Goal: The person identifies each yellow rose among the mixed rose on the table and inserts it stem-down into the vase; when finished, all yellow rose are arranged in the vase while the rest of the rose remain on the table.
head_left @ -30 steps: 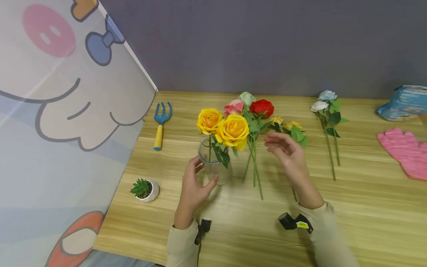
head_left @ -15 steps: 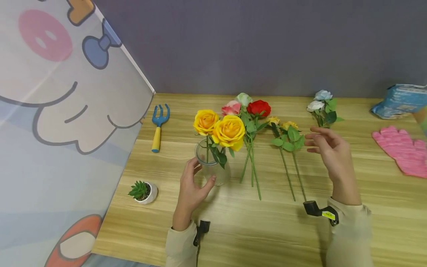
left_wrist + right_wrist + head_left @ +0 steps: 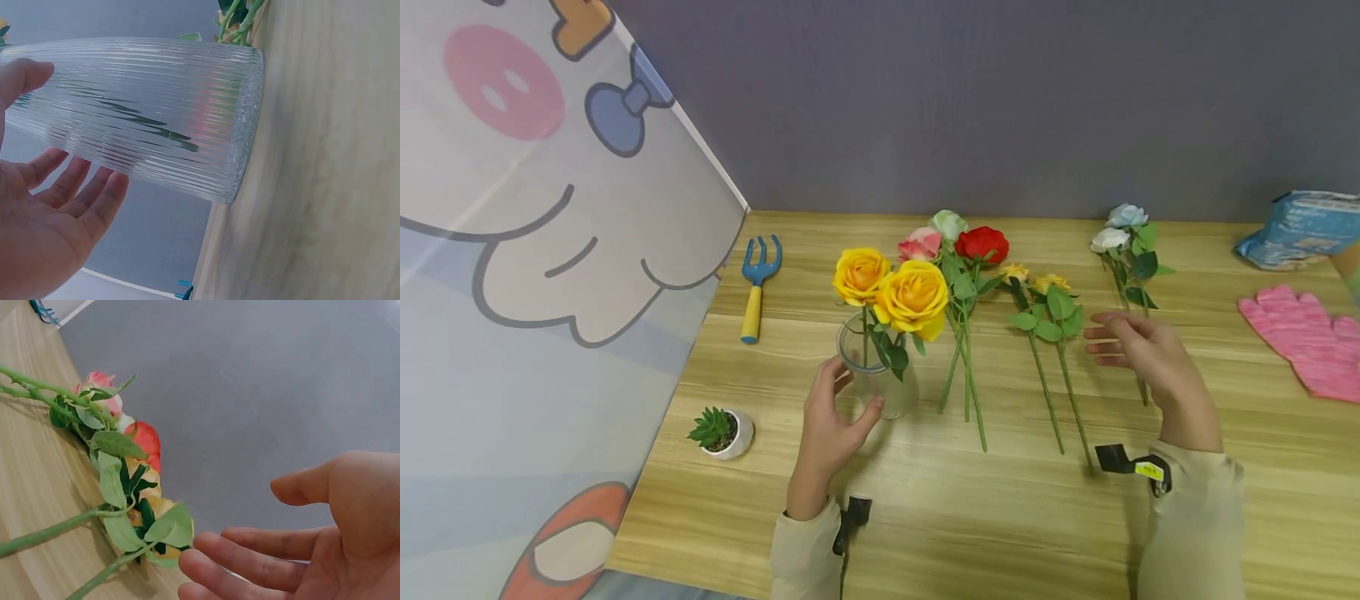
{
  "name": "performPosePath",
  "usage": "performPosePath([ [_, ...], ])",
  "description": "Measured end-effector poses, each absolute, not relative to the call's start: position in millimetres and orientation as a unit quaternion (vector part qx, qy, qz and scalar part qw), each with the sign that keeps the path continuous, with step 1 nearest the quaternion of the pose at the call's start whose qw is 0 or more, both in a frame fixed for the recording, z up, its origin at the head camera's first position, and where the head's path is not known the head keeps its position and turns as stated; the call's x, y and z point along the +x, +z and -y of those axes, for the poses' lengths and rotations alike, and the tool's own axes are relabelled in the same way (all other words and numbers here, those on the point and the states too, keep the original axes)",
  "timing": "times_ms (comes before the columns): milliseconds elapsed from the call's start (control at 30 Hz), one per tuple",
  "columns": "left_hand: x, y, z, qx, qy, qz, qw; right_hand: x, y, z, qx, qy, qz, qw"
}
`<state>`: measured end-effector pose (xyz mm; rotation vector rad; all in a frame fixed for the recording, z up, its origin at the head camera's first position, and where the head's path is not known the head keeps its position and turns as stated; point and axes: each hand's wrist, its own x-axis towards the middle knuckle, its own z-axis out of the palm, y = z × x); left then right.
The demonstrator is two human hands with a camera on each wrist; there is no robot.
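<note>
My left hand (image 3: 833, 433) holds a ribbed clear glass vase (image 3: 150, 115) from its near left side, fingers and thumb around it. Two large yellow roses (image 3: 914, 293) stand in the vase, their stems showing through the glass. My right hand (image 3: 1138, 346) hovers with loosely extended fingers, nothing between them. Its fingertips point toward two smaller yellow roses (image 3: 1051, 285) with green leaves, lying on the table to its left. Behind the hand lie a white rose (image 3: 1109, 240) and a pale blue rose (image 3: 1127, 216), their stems partly hidden by it.
Right of the vase lie a red rose (image 3: 982, 244), a pink rose (image 3: 920, 245) and a pale green one (image 3: 948, 224). A hand fork (image 3: 757, 287) and a potted succulent (image 3: 727, 432) are at left. Pink gloves (image 3: 1311, 342) and a blue bag (image 3: 1300, 229) are at right.
My right hand has moved right, away from the vase and past the smaller yellow roses, then slightly toward me. My left hand keeps its place at the vase.
</note>
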<state>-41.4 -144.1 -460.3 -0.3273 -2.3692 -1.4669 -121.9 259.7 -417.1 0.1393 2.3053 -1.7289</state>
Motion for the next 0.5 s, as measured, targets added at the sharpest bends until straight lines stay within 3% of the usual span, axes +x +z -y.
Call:
performPosePath([
  [500,-40.8,-459.5,143.8,-0.115,-0.520,0.830,0.165,-128.9,-434.3,-267.5,0.037,-0.580,-0.783,0.222],
])
